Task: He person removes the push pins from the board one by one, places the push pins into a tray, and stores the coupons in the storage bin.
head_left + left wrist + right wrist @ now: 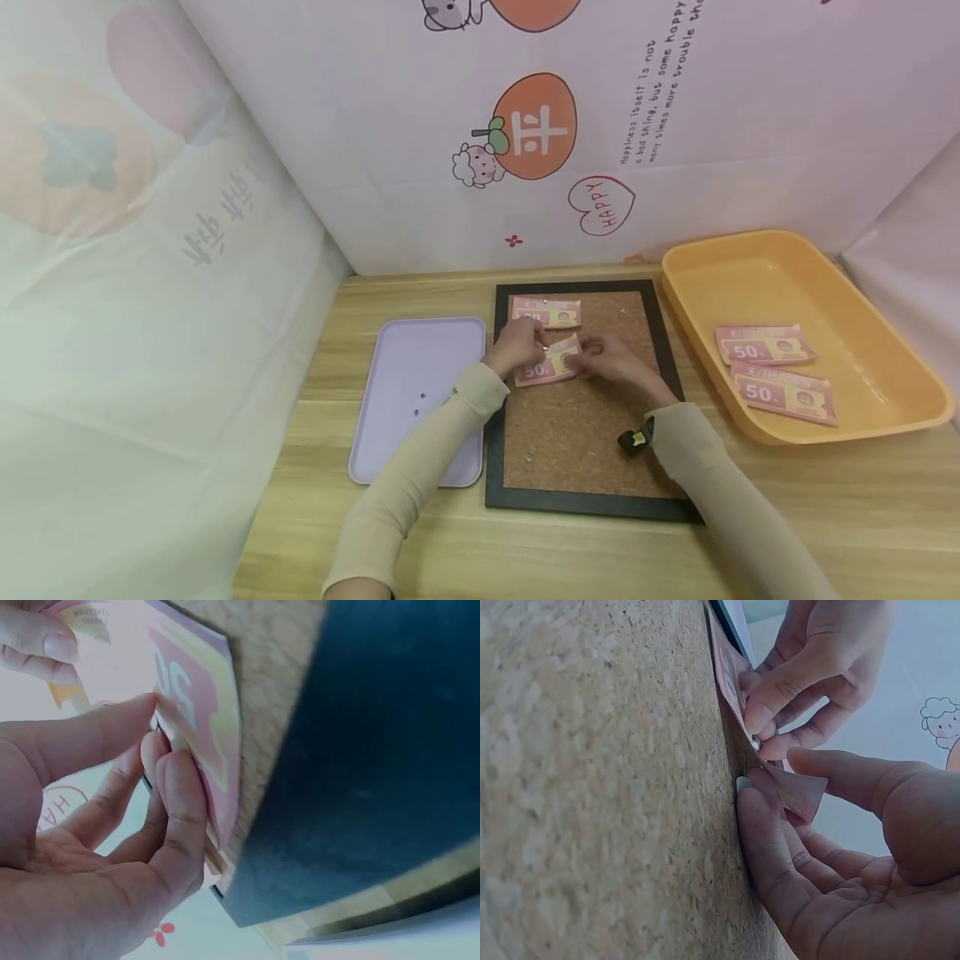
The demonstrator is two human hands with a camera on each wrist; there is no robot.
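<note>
A pink-and-yellow paper coupon (pixel 562 357) marked 50 lies slightly tilted over the upper part of a black-framed cork board (pixel 570 442). My left hand (pixel 517 346) pinches a small silver thumbtack (pixel 757 742) at the coupon's face, between thumb and fingertips. The right hand (pixel 615 360) grips the coupon's right end, thumb in front and fingers behind, and that end curls away from the cork in the right wrist view. Just above, another coupon (pixel 566 315) lies flat on the board with a tack at its top edge.
Left of the board is a lilac tray (pixel 405 358) holding a few tiny tacks (pixel 420 404). To the right stands a yellow-orange basin (pixel 780 275) with two coupons (pixel 783 393) inside. Loose tacks (pixel 528 458) show on the cork. Printed cloth walls (pixel 420 192) enclose the wooden table (pixel 315 500).
</note>
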